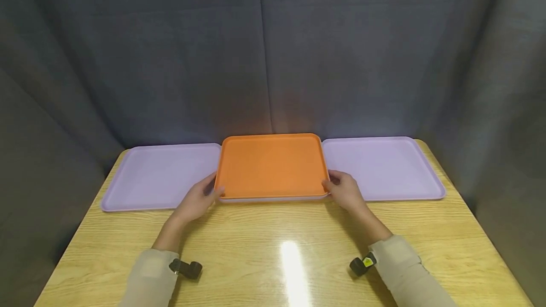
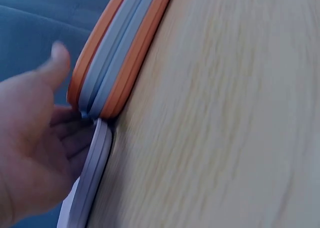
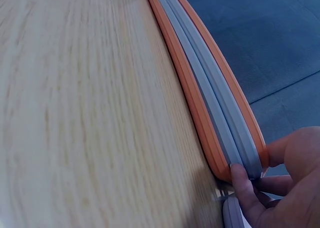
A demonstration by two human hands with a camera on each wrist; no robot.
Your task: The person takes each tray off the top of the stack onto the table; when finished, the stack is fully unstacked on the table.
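Centrally, a wooden table fills the lower head view, with a grey curtain behind it. Left lilac tray and right lilac tray lie flat along the far edge, nothing in them. Between them sits the orange tray, top of a stack; its floor is bare. Wrist views show the stack edge-on: orange rim, grey-lilac rims in the middle, orange rim at the bottom, resting on the table. Both forearms reach forward in beige sleeves, a small black device at each wrist. Left hand sits at the stack's near left corner, fingers curled under the rim, thumb raised over the top edge, so it grips that corner. Right hand sits at the near right corner, thumb pressed against the rim edges, other fingers curled behind, gripping the stack. Left tray's rim lies just beside the stack corner, touching the left fingers. A bright light glare shows on the table between the arms.
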